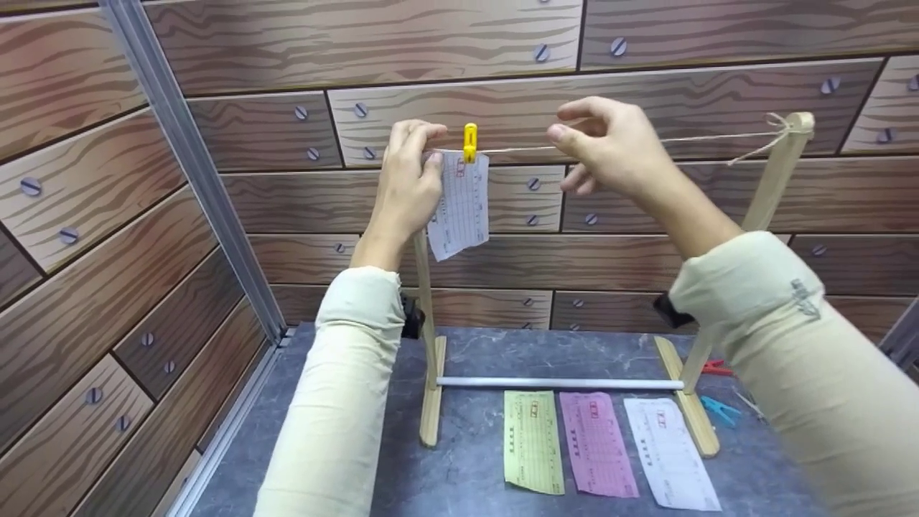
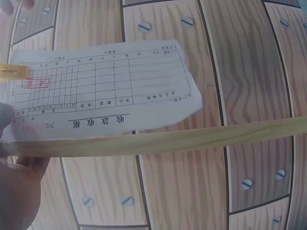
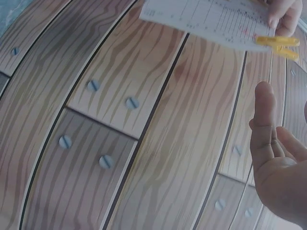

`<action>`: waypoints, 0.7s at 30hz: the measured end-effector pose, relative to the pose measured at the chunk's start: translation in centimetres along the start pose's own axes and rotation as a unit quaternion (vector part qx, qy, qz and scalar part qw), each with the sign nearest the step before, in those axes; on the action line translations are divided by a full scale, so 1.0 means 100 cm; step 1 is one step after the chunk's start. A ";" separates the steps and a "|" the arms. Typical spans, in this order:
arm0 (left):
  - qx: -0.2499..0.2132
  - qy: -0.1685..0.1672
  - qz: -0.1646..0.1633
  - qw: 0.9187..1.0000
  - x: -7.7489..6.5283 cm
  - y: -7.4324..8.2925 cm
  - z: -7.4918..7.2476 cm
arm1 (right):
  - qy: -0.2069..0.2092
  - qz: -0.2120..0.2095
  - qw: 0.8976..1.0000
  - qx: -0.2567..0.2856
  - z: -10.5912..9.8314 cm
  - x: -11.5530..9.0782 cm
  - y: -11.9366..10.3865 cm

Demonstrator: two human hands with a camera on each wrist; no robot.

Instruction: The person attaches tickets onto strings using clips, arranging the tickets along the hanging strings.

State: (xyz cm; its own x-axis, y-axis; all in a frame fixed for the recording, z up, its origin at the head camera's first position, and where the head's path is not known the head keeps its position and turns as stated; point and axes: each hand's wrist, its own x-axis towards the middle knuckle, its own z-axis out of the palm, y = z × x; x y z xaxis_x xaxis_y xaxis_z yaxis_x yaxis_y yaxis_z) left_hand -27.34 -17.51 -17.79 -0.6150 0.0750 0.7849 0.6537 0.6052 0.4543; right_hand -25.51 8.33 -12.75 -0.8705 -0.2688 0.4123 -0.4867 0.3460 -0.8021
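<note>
A white receipt slip (image 1: pixel 463 205) hangs from a string (image 1: pixel 520 149), held by a yellow clothespin (image 1: pixel 470 143) at its top edge. My left hand (image 1: pixel 409 172) pinches the slip's upper left corner at the string, beside the top of the left wooden post (image 2: pixel 192 136). The slip's printed lines and red stamp show in the left wrist view. To the right of the clothespin, my right hand (image 1: pixel 617 147) is raised near the string with fingers loosely bent and nothing in them. In the right wrist view its thumb (image 3: pixel 264 103) points toward the clothespin, apart from it.
On the grey table (image 1: pixel 344 402) lie a yellow slip (image 1: pixel 533 445), a pink slip (image 1: pixel 597 445) and a white slip (image 1: pixel 671 456). A blue clothespin (image 1: pixel 720 411) and a red clothespin (image 1: pixel 716 368) lie by the right post (image 1: pixel 779 172). A white rod (image 1: pixel 560 383) joins the stand's feet.
</note>
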 end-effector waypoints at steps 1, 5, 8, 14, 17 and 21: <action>-0.006 -0.001 0.000 1.000 -0.001 0.000 0.000 | 0.003 -0.002 1.000 -0.001 -0.003 -0.002 0.002; -0.025 -0.009 -0.008 1.000 -0.004 0.001 -0.002 | 0.015 -0.010 1.000 -0.008 -0.018 -0.014 0.013; -0.024 -0.009 -0.022 0.999 -0.007 0.000 -0.002 | 0.035 -0.018 0.999 -0.005 -0.029 -0.024 0.023; -0.055 0.011 -0.053 0.997 -0.018 -0.005 -0.004 | 0.135 -0.124 0.975 0.126 -0.052 -0.045 0.043; -0.083 0.015 -0.070 0.994 -0.026 -0.006 -0.005 | 0.174 -0.189 0.936 0.241 -0.066 -0.055 0.051; -0.113 0.025 -0.074 0.990 -0.037 -0.010 -0.006 | 0.201 -0.208 0.902 0.319 -0.087 -0.069 0.063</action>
State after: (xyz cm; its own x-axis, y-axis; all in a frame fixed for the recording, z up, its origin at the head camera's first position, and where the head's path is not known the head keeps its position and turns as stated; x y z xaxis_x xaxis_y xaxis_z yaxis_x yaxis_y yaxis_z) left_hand -25.43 -18.86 -20.91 -0.6932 -0.0442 0.7193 0.6429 0.4133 0.6449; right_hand -23.16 20.17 -16.90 -0.6400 0.1367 0.7561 -0.7485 -0.3332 -0.5734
